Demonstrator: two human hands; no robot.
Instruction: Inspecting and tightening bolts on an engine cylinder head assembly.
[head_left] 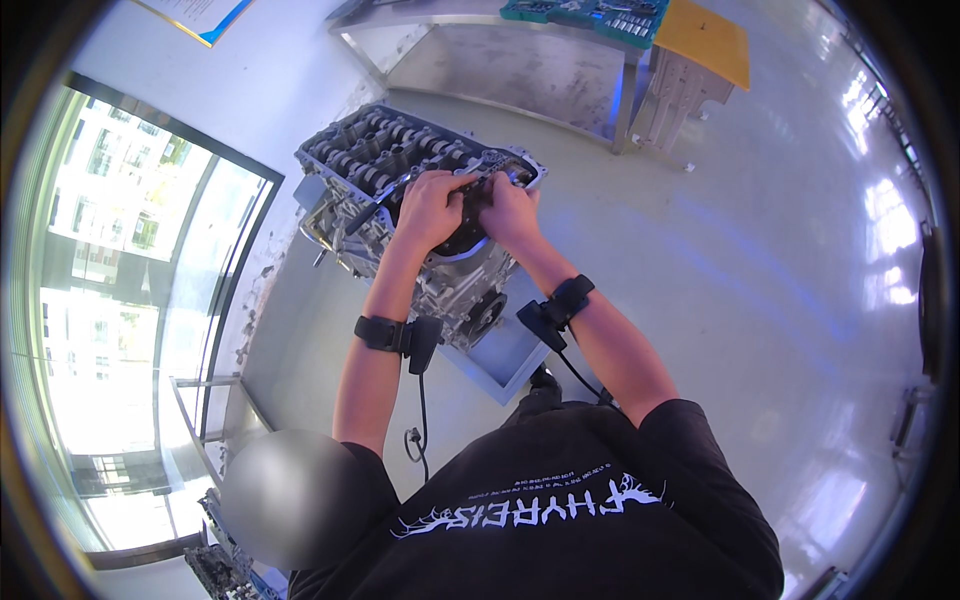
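While we look down at our two bare hands, we see a big silver engine (375, 160) right in front of us, a bit to the left of the middle. Its top has no lid on it, so rows of shiny round parts (400, 131) show on the far left side. Our left hand (432, 208) is at the near end of the engine, with its fingers bent and its pointer finger reaching over to the right. Our right hand (510, 210) is just beside it, near the right corner, with its fingers curled in. We cannot tell if either hand is pinching a small part, because the fingertips are partly hidden. A black round wheel (487, 316) sits low on the engine's near end, and a pale blue tray (505, 362) is under it. We wear a black band (380, 333) on our left arm and another black strap (571, 294) on our right arm. Past the engine is a metal table (480, 75) with a green tool case (640, 25) on it, and a yellow board (705, 45) is beside the case.
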